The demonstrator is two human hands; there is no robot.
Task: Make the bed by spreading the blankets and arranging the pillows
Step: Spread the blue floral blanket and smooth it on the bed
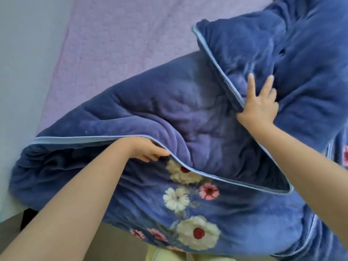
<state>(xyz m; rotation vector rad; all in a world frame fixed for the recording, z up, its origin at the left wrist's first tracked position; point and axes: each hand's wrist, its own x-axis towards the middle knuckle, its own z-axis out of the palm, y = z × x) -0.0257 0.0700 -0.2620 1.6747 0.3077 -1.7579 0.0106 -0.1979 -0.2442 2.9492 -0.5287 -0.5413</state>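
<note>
A thick blue blanket (184,106) with a light-blue trim and a flower print lies bunched across the near part of the bed. My left hand (148,149) pinches its trimmed edge near the middle, thumb on top. Farther right, my right hand (259,104) grips a folded-over flap of the same blanket at the trim, thumb under the edge and two fingers stretched over the plush side. The flowered side shows below my left hand. No pillows are in view.
A lilac mattress cover (131,38) lies bare at the far left of the bed. A pale wall (20,63) runs along the left side. The floor (116,245) shows at the bottom, below the hanging blanket.
</note>
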